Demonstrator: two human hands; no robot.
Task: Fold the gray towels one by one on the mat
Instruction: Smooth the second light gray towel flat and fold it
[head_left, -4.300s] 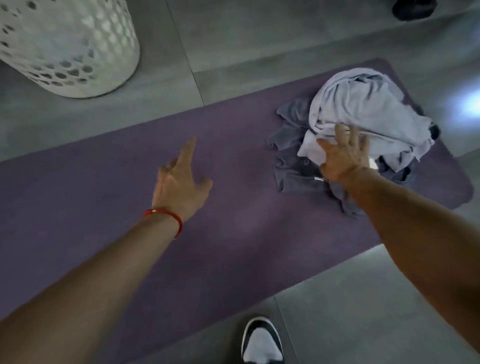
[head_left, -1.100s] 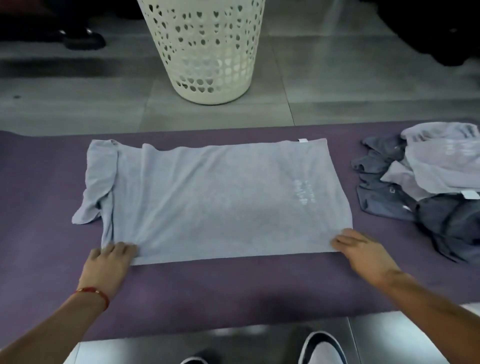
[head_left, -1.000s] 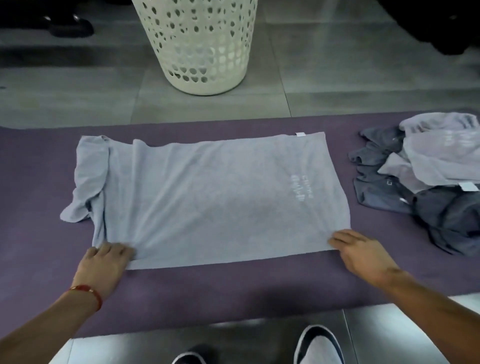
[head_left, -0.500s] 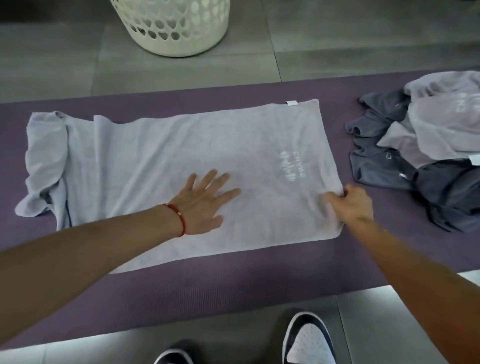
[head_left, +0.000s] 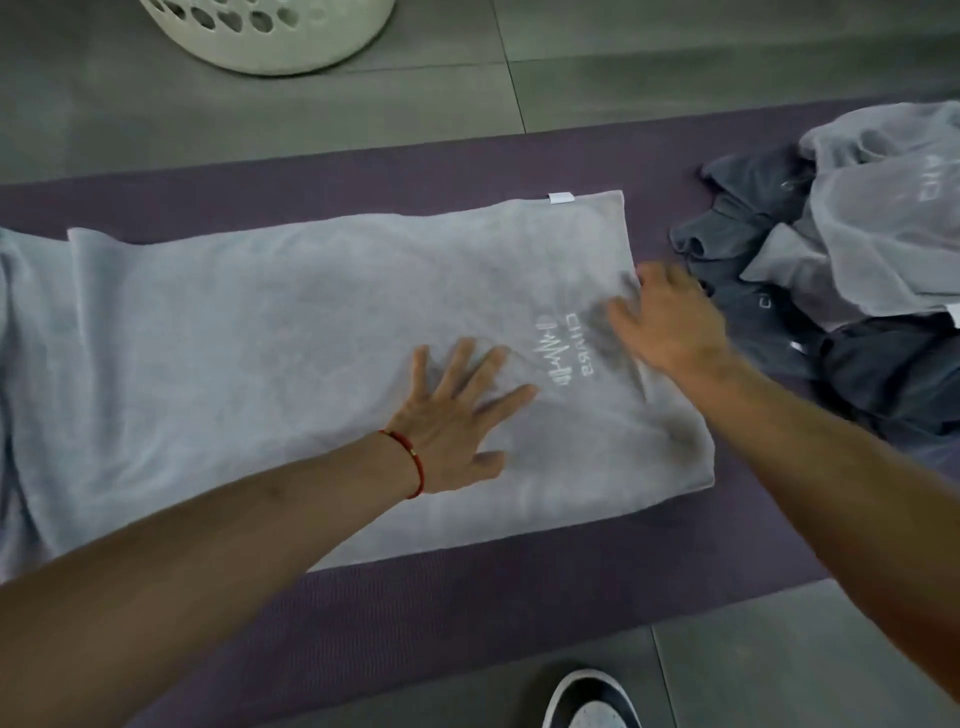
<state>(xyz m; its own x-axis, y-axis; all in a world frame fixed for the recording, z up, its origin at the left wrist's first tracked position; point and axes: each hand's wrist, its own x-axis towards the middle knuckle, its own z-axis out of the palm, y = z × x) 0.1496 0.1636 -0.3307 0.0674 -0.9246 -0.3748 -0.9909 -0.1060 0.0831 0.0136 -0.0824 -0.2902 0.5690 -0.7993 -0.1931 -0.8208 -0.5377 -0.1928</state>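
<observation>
A light gray towel (head_left: 260, 353) lies spread flat on the purple mat (head_left: 467, 597), white logo near its right end. My left hand (head_left: 457, 410) presses flat on the towel's middle, fingers spread, a red string on the wrist. My right hand (head_left: 665, 322) rests on the towel's right part, just right of the logo, blurred, fingers apart; nothing is held in it. The towel's left end is bunched at the frame's left edge. A pile of light and dark gray towels (head_left: 841, 270) sits at the mat's right end.
A white perforated laundry basket (head_left: 265, 31) stands on the gray tiled floor beyond the mat. My black-and-white shoe (head_left: 592, 701) shows at the bottom edge, on the floor in front of the mat.
My right hand let go of the towel's right edge and moved up onto the towel beside the logo. My left hand slid right across the towel. The view moved closer.
</observation>
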